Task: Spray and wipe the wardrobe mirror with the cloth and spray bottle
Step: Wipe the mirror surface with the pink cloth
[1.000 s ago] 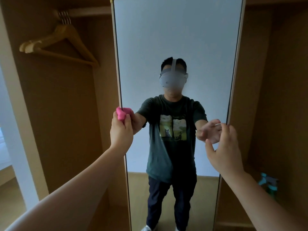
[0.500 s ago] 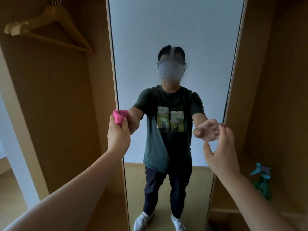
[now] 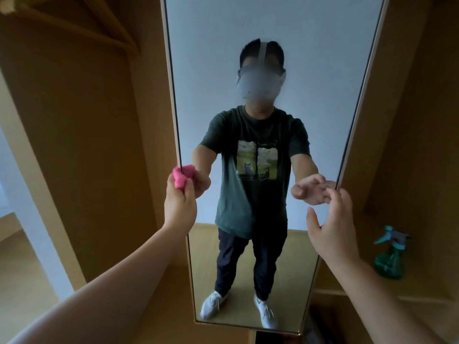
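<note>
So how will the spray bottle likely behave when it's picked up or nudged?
The spray bottle looks like translucent plastic, so it is probably stiff and fairly light. It stands upright with a trigger head above a wider base, so it might tip if pushed high up. Its fill level is unclear.

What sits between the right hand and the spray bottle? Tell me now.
Nothing stands between them. The head view shows only bare wood of the wardrobe shelf between the right hand, at the mirror's right edge, and the spray bottle.
</note>
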Demonstrator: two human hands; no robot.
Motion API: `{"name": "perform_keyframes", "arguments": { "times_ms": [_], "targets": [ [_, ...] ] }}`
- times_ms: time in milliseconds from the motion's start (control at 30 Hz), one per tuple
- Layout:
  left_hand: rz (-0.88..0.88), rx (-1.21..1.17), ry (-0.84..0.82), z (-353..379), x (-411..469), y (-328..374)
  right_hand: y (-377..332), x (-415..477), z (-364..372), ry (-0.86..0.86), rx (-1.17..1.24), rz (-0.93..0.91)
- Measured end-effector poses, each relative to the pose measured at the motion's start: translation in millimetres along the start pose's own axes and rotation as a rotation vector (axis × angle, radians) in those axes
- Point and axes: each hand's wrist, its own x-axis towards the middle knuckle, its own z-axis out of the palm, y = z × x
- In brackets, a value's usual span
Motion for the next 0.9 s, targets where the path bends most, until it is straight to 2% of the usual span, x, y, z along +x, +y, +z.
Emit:
{"name": "perform_keyframes", "arguments": {
  "times_ms": [333,900],
  "targets": [
    [-0.086,-0.024,-0.053,3,-15,-30,11,-22,10,-0.024,0.002,0.002],
    [-0.175,0.018,-0.024,9,-40,-73,30,-63,24,-0.135,-0.015,0.108]
  ]
}}
